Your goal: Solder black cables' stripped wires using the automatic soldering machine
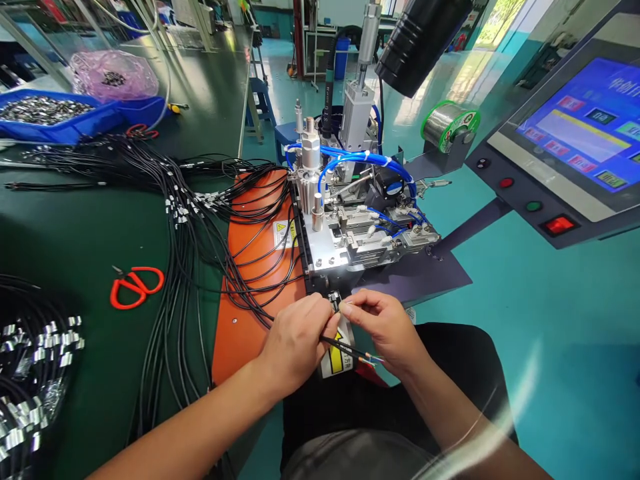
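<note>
Some black cables (345,346) jut from the left grip (300,339).

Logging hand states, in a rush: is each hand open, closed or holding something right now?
Left hand: closed, holding black cable ends.
Right hand: pinched closed beside a small metal part; whether it grips anything cannot be told.

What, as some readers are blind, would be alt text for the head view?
Left hand holding black cables with coloured wire ends, right hand close beside it, before a machine. Scissors and more cables lie left; a lit screen is right.
</note>
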Tool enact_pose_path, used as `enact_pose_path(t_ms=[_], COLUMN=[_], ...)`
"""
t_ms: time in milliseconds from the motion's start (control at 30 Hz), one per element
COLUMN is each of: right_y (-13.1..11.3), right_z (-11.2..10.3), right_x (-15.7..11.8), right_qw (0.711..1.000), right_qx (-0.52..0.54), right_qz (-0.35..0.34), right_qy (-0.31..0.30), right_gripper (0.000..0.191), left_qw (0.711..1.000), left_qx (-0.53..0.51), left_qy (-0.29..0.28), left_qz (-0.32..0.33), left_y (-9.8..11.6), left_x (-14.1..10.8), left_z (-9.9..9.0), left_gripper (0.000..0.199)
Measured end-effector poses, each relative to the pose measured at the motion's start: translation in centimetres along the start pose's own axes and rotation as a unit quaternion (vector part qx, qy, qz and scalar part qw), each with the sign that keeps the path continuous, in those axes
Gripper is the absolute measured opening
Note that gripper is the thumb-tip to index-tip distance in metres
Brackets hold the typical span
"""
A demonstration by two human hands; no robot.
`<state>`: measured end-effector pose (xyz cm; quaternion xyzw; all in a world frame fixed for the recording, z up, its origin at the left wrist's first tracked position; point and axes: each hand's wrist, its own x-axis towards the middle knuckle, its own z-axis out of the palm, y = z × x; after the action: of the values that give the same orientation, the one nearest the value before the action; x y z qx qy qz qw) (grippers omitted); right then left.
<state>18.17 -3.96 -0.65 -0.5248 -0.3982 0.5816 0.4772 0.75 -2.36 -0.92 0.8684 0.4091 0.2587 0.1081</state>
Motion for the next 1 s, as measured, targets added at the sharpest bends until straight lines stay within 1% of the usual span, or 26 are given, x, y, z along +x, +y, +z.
enact_pose_path(t_ms=[133,267,367,500,600,633,700,733,800,867,1000], right_y=[0.1,0.2,0.4,0.6,0.3,0.1,-0.5,-0.9,-1.5,-2.0,-2.3], right_z=[0.4,0.9,1.6,2.2,1.5,1.1,0.0,-0.5,-1.3,-1.7,-1.5], right_x=[0.1,0.3,0.3,0.0,-0.2,-0.2,0.0,0.1,0.3,0.5,0.8], right_qw=[0.999,0.997,0.995,0.993,0.997,0.999,1.000,1.000,0.999,0.996,0.993], right_qx=[0.038,0.079,0.094,0.103,0.060,0.040,0.010,-0.005,-0.041,-0.078,-0.110], right_qz=[0.001,-0.015,-0.020,-0.013,-0.011,-0.005,0.007,0.009,0.002,-0.011,-0.018], right_qy=[0.011,0.022,0.036,0.049,0.039,0.027,-0.004,-0.017,-0.030,-0.033,-0.041], right_gripper=[0.016,0.012,0.012,0.014,0.018,0.020,0.032,0.033,0.028,0.025,0.024], left_qw=[1.000,0.999,0.999,0.999,0.999,0.999,0.999,0.999,0.998,0.998,0.997], left_qx=[-0.019,-0.035,-0.042,-0.039,-0.024,-0.019,-0.009,-0.005,0.002,0.005,0.004], left_qy=[0.002,0.006,0.001,-0.024,-0.038,-0.041,-0.046,-0.049,-0.056,-0.061,-0.071], left_qz=[-0.015,-0.028,-0.015,0.014,0.006,0.000,-0.007,-0.007,-0.009,-0.012,-0.020], left_y=[0.1,0.1,0.0,0.0,0.0,0.1,0.1,0.2,0.2,0.3,0.4], left_x=[0.0,0.0,0.0,0.2,0.3,0.4,0.5,0.5,0.6,0.6,0.7], left_z=[-0.1,-0.1,-0.2,-0.5,-0.8,-0.8,-0.9,-0.9,-1.0,-1.1,-1.2], left_gripper=[0.024,0.025,0.024,0.021,0.021,0.022,0.023,0.024,0.025,0.025,0.026])
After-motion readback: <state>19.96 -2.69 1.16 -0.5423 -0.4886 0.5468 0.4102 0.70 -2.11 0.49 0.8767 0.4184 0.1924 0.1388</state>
